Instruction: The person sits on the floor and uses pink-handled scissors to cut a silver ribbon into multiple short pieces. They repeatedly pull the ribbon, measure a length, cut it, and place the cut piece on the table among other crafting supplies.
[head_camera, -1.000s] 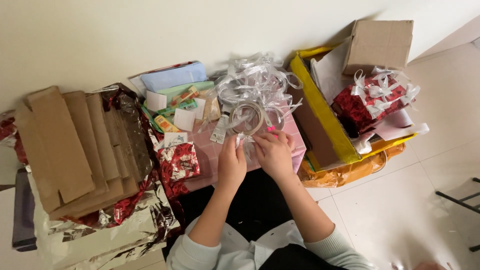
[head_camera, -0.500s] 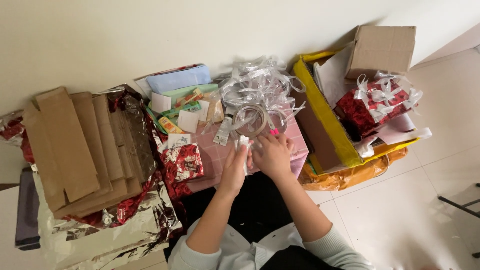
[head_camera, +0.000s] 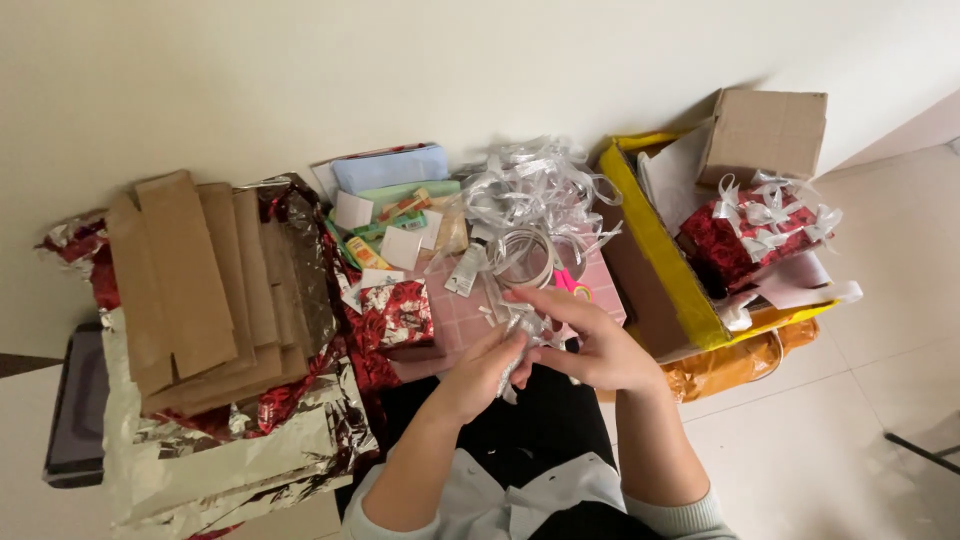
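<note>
Cream wall (head_camera: 300, 70) and pale floor tiles (head_camera: 850, 440) are framing the low work surface we are sitting at, with flattened brown cardboard pieces (head_camera: 200, 280) stacked over crumpled silver and red foil wrap (head_camera: 230, 450) on our left. On our right we are looking at a yellow-edged box (head_camera: 665, 255) holding a red wrapped gift with white bows (head_camera: 755, 230) and a plain carton (head_camera: 765, 135). Between them a pink sheet (head_camera: 450, 310) is carrying a small red wrapped box (head_camera: 398, 313), a roll of silver ribbon (head_camera: 527, 258) and pink scissors (head_camera: 572, 285).

We are pinching a short strip of silver ribbon (head_camera: 515, 345) just above our lap: our left hand (head_camera: 480, 370) is closed on its lower part, our right hand (head_camera: 595, 340) is gripping its upper part with fingertips. It is likely feeling light, limp and slick, so holding near the ends seems wise. Clutter is crowding both sides; open room is lying mainly toward our lap.
</note>
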